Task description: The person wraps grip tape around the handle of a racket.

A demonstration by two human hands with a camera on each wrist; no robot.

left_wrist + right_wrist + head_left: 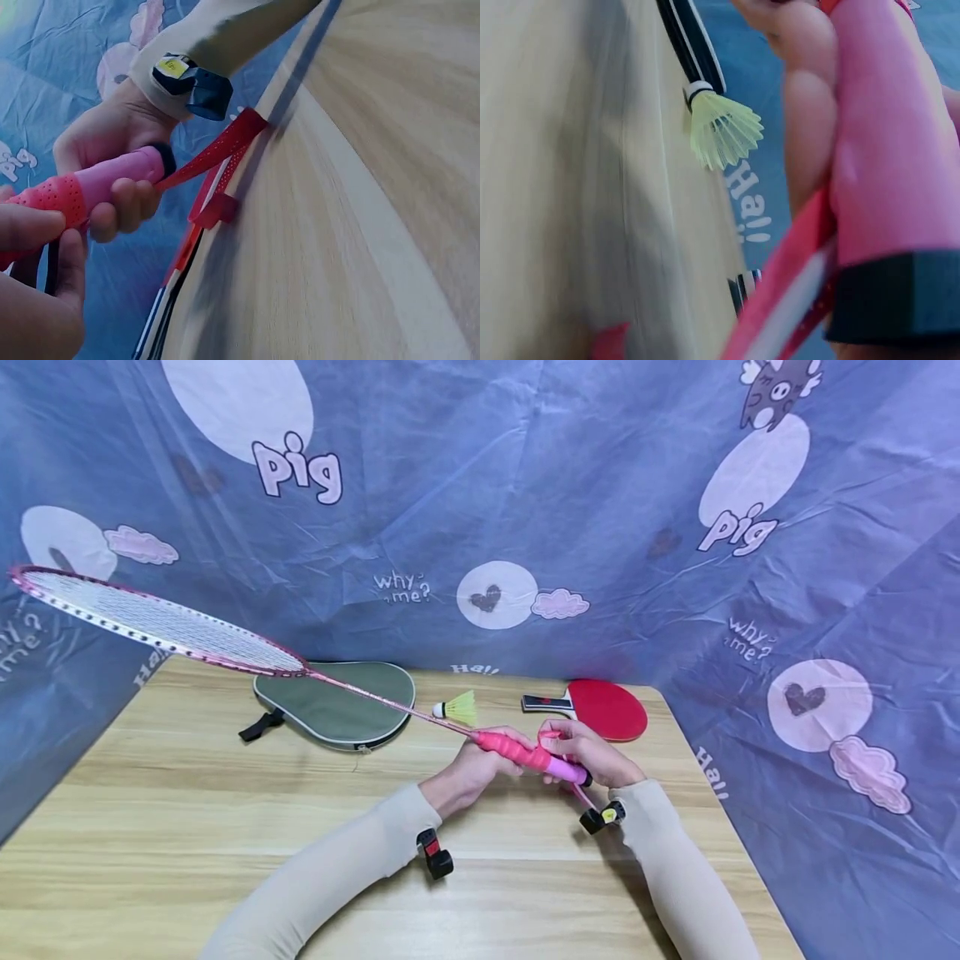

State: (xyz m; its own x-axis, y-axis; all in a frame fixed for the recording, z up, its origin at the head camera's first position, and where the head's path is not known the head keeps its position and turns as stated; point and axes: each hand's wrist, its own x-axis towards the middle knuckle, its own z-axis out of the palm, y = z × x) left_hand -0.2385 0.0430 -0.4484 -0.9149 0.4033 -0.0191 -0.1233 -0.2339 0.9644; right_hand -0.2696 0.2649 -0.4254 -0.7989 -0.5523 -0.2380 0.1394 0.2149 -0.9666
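Note:
A pink badminton racket (172, 623) is held above the table, its strung head toward the far left. My left hand (472, 770) grips the handle over its upper part, which is wound in red perforated grip tape. Lower down, the pink-purple handle (120, 176) is bare to its black butt cap. At that lower end, my right hand (596, 756) has its fingers curled at the handle and holds the loose grip tape (217, 154). From those fingers the tape hangs in a twisted strip with a pale backing toward the table.
Behind the racket lie a green paddle case (375, 689) with a black strap, a yellow shuttlecock (459, 707) and a red table tennis paddle (611, 710). A blue printed cloth (622, 527) encloses the wooden table (225, 810) at the back and sides.

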